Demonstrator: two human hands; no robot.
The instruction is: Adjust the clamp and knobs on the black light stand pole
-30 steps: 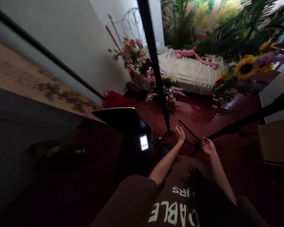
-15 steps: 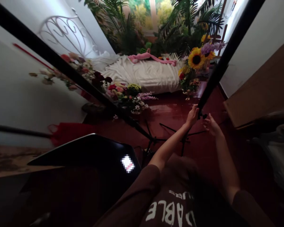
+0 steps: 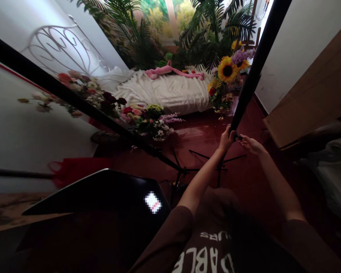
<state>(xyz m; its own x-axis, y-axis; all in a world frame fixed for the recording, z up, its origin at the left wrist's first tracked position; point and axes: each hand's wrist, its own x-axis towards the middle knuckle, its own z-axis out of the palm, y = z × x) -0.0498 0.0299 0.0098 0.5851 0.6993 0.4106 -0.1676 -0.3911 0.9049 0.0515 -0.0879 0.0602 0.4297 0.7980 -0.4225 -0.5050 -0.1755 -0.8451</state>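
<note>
A black stand pole (image 3: 246, 89) slants down from the upper right to thin tripod legs on the dark red floor. My left hand (image 3: 226, 140) is wrapped round the lower part of this pole. Just to its right, a small dark knob (image 3: 238, 137) sticks out from the pole. My right hand (image 3: 251, 145) is at the knob, palm partly turned up, its fingertips drawn together against the knob's end.
Another black pole (image 3: 102, 113) crosses from the upper left to a tripod base. A dark panel (image 3: 102, 193) lies low left. Flowers (image 3: 156, 121), a white-draped bed (image 3: 170, 91), a pink plush toy (image 3: 170, 70) and a wooden board (image 3: 309, 94) stand beyond.
My right hand has moved left, onto the knob, and its fingers have drawn together. My left hand stays on the pole. The view has shifted slightly to the right.
</note>
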